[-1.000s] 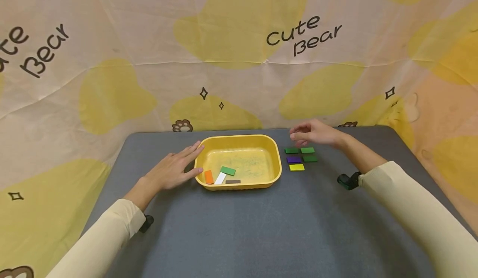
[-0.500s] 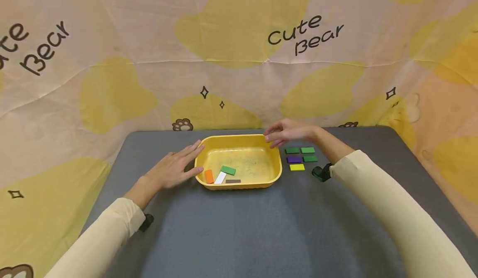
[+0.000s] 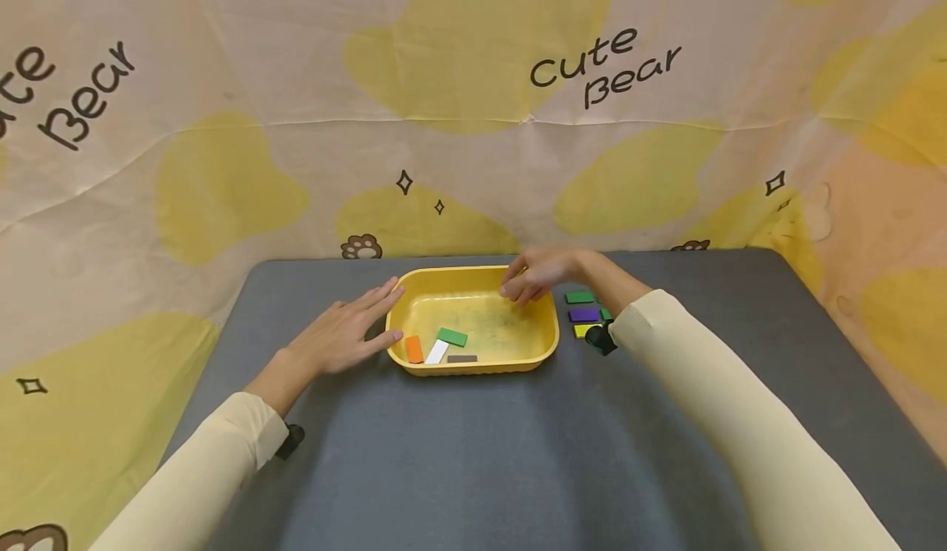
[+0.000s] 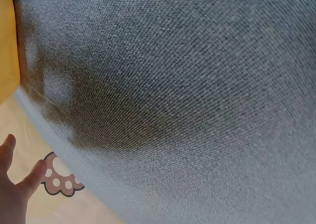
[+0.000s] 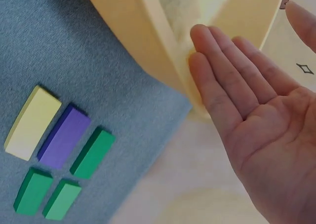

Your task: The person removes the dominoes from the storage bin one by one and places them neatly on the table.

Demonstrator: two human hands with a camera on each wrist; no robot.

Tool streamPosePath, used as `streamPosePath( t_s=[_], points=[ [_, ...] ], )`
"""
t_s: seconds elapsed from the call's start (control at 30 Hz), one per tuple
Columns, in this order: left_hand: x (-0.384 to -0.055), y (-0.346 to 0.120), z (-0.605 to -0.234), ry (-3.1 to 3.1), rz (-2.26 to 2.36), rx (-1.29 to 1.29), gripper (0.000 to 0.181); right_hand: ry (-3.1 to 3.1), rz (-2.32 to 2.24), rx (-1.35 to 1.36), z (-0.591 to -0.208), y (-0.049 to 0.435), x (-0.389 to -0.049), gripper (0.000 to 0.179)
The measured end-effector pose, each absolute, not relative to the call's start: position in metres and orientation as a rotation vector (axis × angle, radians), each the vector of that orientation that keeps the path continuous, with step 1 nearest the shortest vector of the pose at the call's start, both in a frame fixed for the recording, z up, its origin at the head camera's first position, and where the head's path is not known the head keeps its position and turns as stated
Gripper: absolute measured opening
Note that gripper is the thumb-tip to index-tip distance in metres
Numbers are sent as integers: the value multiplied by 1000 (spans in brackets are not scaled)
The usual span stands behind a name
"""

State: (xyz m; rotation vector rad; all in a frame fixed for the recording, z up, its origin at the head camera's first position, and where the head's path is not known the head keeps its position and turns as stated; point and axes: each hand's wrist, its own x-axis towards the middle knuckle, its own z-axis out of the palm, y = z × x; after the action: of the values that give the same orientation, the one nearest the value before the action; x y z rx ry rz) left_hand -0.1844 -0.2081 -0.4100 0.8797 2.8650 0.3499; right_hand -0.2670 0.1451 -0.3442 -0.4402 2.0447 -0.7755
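A yellow plastic basin (image 3: 473, 368) stands near the back of the table. Inside, along its front left, lie an orange block (image 3: 413, 349), a white block (image 3: 437, 352), a green block (image 3: 452, 337) and a brown block (image 3: 462, 358). My left hand (image 3: 342, 333) rests with spread fingers against the basin's left rim. Over the basin's right side reaches my right hand (image 3: 536, 275), fingers pointing down into it. The right wrist view shows that palm facing the camera, thumb apart from the fingers and no block visible in it.
Right of the basin lie a yellow block (image 5: 32, 125), a purple block (image 5: 64, 137) and several green blocks (image 5: 94, 152) in two rows. My right forearm partly covers them in the head view. A patterned cloth (image 3: 459, 123) hangs behind the grey table (image 3: 459, 452).
My right hand has moved left from above the blocks on the table, across the basin's right rim, and down into the basin. The left hand has stayed on the rim.
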Motion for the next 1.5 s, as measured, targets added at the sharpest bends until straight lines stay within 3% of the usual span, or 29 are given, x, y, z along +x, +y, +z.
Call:
streamPosePath(
  t_s=[0.83,1.5],
  points=[
    [-186,-210,-413,2860,366,879,77,1858,-640,-542,-357,84,-238,37],
    [-185,-210,-411,2861,384,894,76,1795,-627,-504,-369,58,-236,26]
  ],
)
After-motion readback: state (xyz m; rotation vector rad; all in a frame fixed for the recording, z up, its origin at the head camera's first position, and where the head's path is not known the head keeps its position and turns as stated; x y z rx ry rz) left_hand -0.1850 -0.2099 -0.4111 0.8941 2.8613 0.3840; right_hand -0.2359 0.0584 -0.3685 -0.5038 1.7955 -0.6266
